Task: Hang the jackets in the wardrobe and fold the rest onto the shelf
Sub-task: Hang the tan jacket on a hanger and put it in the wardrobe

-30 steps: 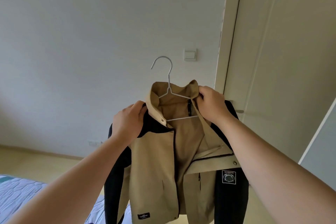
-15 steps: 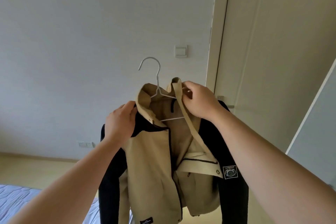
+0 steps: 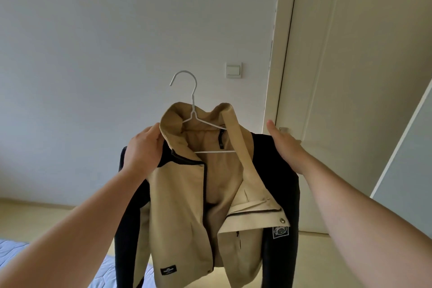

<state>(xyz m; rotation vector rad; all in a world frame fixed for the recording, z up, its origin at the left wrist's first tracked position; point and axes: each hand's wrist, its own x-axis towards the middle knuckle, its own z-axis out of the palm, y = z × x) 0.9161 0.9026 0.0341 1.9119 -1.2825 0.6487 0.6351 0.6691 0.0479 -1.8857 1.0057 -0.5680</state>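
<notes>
Nearest the camera, two bare forearms reached up and forward to a tan jacket (image 3: 180, 206) with black sleeves, held up in the air in front of the person. The left hand (image 3: 142, 149) had its grip closed on the jacket's left shoulder, just beside the raised collar, fingers curled into the cloth. The right hand (image 3: 284, 145) lay over the jacket's other black shoulder with its grip open and fingers straight; whether the palm pressed the cloth could not be told. The jacket hung unzipped on a white wire hanger (image 3: 193, 103), whose bar crossed inside the collar and whose hook rose free above it. A small black label sat near the jacket's hem and a square patch on its right sleeve. Below the jacket, to its left, showed a corner of a quilted bed (image 3: 14, 250), and beyond that a pale floor (image 3: 35, 217). Behind the jacket stood a plain wall (image 3: 117, 30) with a light switch (image 3: 233, 70) above the collar, and to the jacket's right a closed cream door (image 3: 362, 77) with its door handle (image 3: 283, 129) just past the right fingertips.
</notes>
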